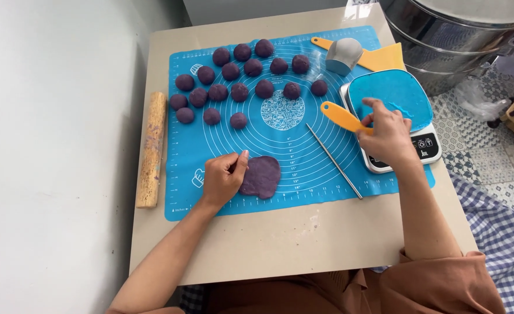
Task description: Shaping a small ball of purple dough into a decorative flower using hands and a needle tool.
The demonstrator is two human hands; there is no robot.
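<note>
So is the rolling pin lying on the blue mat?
No, the rolling pin lies on the bare table, just off the left edge of the mat.

Left hand (223,177) resting on the near part of a blue silicone mat (303,180), thumb touching a flattened purple dough piece (260,176) just right of it. Right hand (386,136) gripping an orange-handled scraper (341,116) over a blue-topped kitchen scale (393,93). Purple dough balls (239,75) beyond the left hand. Metal rod (334,161) between the hands. Wooden rolling pin (152,149) left of the mat.
</note>
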